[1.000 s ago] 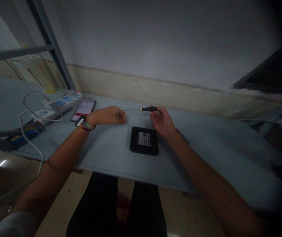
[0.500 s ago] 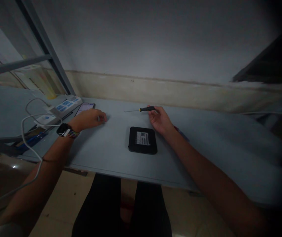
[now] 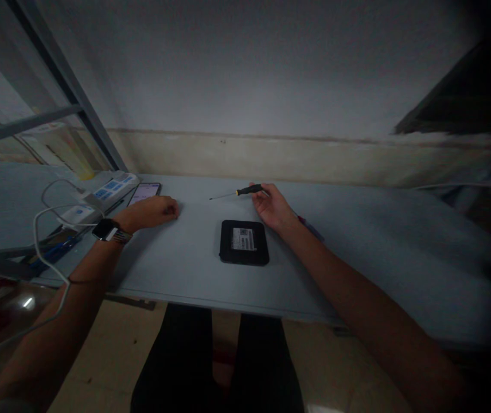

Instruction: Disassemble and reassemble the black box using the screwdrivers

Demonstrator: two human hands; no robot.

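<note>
Since a second ago, the left hand point(image 3: 153, 211) has slid away from the middle of the worktop point(image 3: 357, 252) toward the phone point(image 3: 143, 193), and the screwdriver point(image 3: 239, 191) that was lifted in the right hand point(image 3: 273, 207) now lies low on the surface. Taking the black box point(image 3: 244, 242) as landmark: the pale worktop spreads around it on every side, running back to the wall behind. Beyond the box and slightly to its right, the right hand rests on the worktop, its fingers point(image 3: 261, 192) loosely curled and touching the screwdriver's black handle; whether they truly grip it cannot be told. The screwdriver's thin shaft points left, ending behind the box's left edge. Left of the box and well apart from it, the left hand lies knuckles up with its fingers curled narrow; what they hold, if anything, is hidden. A watch point(image 3: 105, 230) sits on that wrist. Farther left of the box lie the phone with its screen lit, a white power strip point(image 3: 110, 188) and a white cable point(image 3: 45, 229) looping off the worktop's edge.
</note>
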